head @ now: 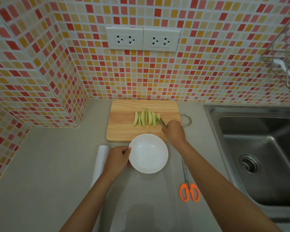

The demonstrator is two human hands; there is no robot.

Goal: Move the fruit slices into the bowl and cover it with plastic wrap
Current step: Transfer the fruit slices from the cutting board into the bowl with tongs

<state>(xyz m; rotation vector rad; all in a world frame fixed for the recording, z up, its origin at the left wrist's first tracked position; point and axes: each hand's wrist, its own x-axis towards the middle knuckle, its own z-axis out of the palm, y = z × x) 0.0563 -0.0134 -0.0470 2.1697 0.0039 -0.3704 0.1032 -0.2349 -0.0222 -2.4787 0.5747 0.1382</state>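
Several pale green fruit slices (145,118) lie side by side on a wooden cutting board (122,129). My right hand (173,131) holds a metal utensil (161,122), tongs or a fork, whose tip touches the rightmost slice. A white bowl (148,153) sits on the counter just in front of the board, and nothing is in it. My left hand (118,159) grips the bowl's left rim. A roll of plastic wrap (100,162) lies left of the bowl, with a clear sheet pulled out under the bowl.
Orange-handled scissors (188,188) lie on the counter to the right of the bowl. A steel sink (261,154) fills the right side. Tiled walls with power sockets (143,39) stand behind and to the left. A wire rack (285,67) hangs at the upper right.
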